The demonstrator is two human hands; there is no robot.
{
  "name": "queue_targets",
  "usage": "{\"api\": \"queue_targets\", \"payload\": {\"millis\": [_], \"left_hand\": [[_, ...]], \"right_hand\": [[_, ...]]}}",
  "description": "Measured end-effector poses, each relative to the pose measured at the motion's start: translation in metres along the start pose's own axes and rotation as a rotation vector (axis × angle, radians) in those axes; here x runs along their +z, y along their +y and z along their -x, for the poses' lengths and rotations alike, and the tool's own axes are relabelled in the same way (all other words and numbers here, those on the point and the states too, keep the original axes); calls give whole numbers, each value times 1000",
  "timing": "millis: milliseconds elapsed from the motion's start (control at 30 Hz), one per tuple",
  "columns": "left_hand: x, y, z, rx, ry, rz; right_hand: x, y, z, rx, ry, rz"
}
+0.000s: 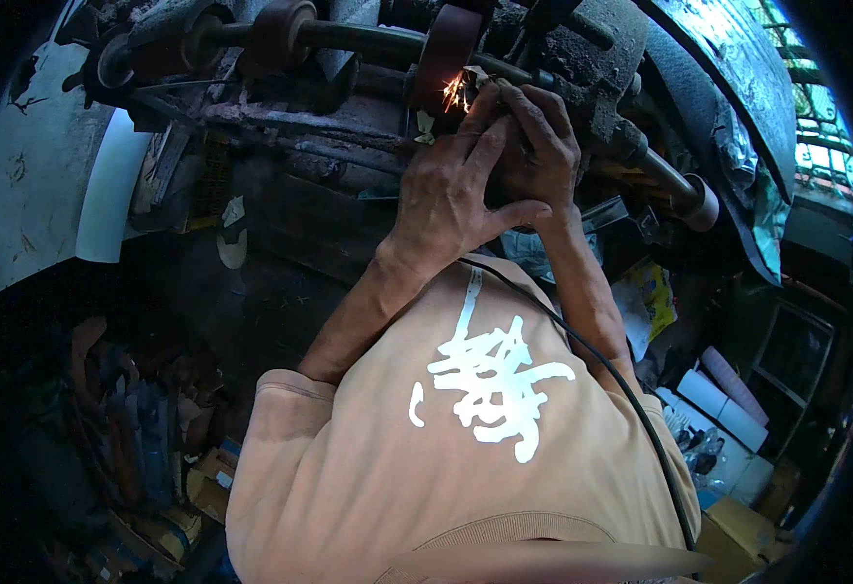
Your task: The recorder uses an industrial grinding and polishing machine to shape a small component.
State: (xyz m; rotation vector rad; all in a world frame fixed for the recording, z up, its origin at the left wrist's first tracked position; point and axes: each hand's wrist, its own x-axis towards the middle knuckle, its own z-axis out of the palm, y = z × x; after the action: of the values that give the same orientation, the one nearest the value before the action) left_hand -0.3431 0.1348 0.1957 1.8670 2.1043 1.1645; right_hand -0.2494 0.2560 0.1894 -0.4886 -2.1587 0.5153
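Observation:
Both hands meet at the front of a dark reddish-brown grinding wheel [446,49] mounted on a long shaft. Orange sparks [456,91] spray where a small metal piece [479,75] touches the wheel's edge. My left hand [446,185] reaches up with its fingers pressed together toward the piece, its thumb stretched across to the right wrist. My right hand [546,136] has its fingers bent, the tips pinched at the piece. Fingers cover most of the piece, so its full shape is hidden.
The machine's shaft [368,39] carries more wheels at left. At right stand a grimy housing [601,68] and a shaft end with a roller [701,202]. A black cable [592,341] crosses my shirt. Scrap strips [144,419] lie lower left; boxes [738,535] stand lower right.

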Motion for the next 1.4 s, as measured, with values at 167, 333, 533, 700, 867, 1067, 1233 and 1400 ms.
{"api": "queue_targets", "payload": {"millis": [167,333,533,700,867,1067,1233,1400], "left_hand": [[-3,-1,0,-19,18,-10],[-3,-1,0,-18,44,-33],[-2,-2,2,-14,59,-24],[-2,1,1,20,32,-32],[1,-1,1,12,12,-2],[-1,1,-1,-13,-5,6],[-1,0,-1,-3,2,-4],[-2,0,-4,-16,-7,29]], "right_hand": [[3,2,-2,-46,0,8],[3,-1,-4,-38,-10,-33],[4,-1,-5,-44,-13,-12],[0,-2,-2,-31,12,2],[-2,0,0,-35,3,11],[-2,1,0,-11,-21,-4],[-2,0,0,-15,-18,-4],[0,3,-2,-26,-16,-24]]}}
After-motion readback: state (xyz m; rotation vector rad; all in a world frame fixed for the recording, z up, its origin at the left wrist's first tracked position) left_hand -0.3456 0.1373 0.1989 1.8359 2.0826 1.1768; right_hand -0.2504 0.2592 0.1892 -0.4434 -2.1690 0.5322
